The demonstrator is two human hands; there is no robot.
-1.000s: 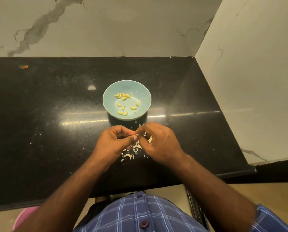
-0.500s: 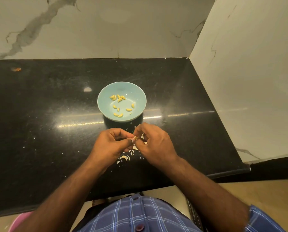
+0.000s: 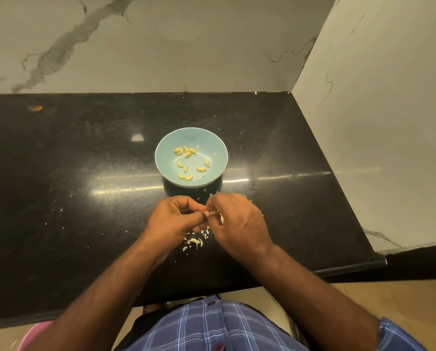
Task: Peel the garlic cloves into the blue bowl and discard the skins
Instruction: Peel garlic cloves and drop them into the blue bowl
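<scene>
Together, the left hand (image 3: 172, 219) and right hand (image 3: 238, 221) are pinching one clove (image 3: 211, 213) between their fingertips, just in front of the bowl (image 3: 161, 158), above skins (image 3: 194, 241) lying on the counter (image 3: 59, 186).

Single head view, looking forward and steeply down, close over black counter (image 3: 72, 198) front edge

A glossy black granite counter (image 3: 85, 198) is filling the middle, grey-veined marble walls (image 3: 186, 41) are rising at twelve and three o'clock, and beige floor (image 3: 402, 300) is showing at five o'clock.
</scene>
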